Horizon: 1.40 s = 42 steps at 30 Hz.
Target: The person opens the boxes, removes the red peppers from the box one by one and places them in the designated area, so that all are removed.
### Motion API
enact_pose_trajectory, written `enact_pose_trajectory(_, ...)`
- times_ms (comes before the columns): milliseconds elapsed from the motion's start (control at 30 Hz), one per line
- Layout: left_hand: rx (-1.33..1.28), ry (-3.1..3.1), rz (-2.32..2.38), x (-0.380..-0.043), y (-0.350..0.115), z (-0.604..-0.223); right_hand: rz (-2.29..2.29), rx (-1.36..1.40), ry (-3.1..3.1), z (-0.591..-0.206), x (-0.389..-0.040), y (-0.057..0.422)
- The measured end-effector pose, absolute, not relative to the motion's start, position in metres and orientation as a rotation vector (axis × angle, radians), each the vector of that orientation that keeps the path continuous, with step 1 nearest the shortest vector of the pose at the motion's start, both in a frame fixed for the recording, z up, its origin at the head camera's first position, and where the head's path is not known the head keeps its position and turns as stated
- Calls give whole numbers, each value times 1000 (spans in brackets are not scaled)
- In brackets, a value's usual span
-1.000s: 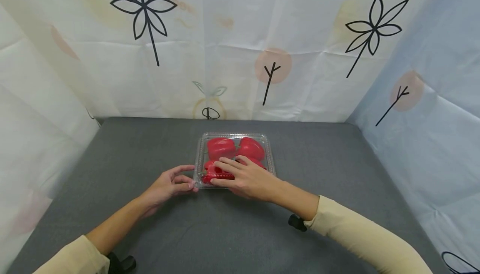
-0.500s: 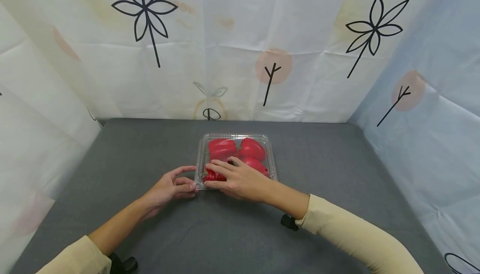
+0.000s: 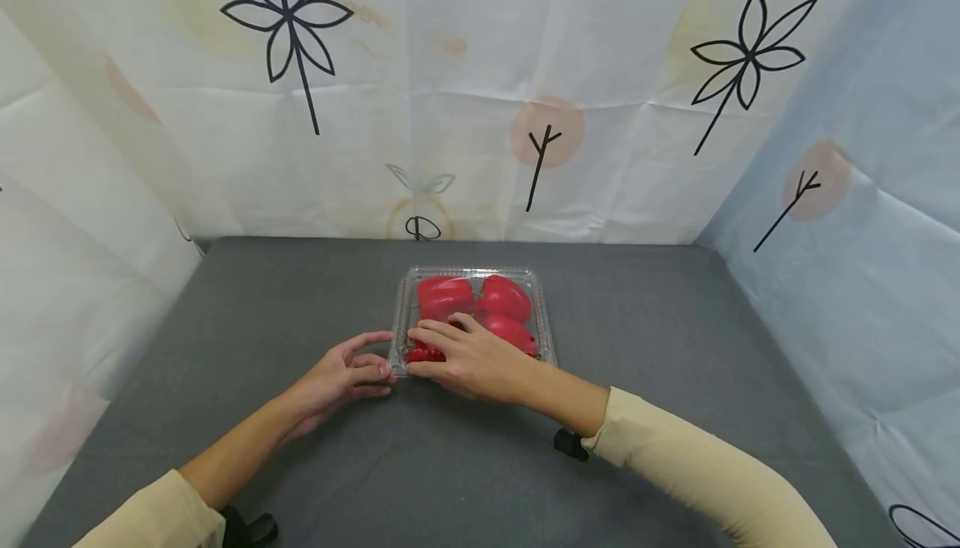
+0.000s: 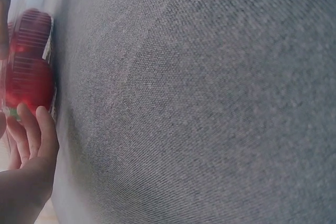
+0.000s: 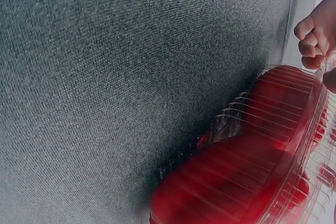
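Toward the far side of the grey worktop (image 3: 450, 465), near its middle, sat a clear ribbed plastic box (image 3: 542, 306) with red peppers (image 3: 446, 298) inside (three showed well, another mostly hidden under fingers). Right hand (image 3: 476, 361) reached over the box's near left part, fingers spread and only slightly bent, resting on its top, nothing gripped. Left hand (image 3: 347, 371) was at the near left corner, fingers partly bent and touching the edge; couldn't tell whether it pinched the rim. Both arms had cream sleeves (image 3: 705, 465), small black piece (image 3: 570, 444) by the right cuff. White fabric (image 3: 637, 140) with black leaf drawings hung behind.
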<state>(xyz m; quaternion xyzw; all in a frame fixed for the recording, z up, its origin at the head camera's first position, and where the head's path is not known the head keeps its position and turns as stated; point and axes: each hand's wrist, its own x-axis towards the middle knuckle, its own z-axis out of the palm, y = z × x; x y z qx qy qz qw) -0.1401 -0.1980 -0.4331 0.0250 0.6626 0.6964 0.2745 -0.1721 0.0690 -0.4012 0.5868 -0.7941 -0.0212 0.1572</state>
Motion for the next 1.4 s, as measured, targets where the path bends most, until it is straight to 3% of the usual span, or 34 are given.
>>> enact_pose_trajectory(1400, 54, 1765, 1918, -139, -180, -438, 91, 1457, -2279, -417, -165, 55)
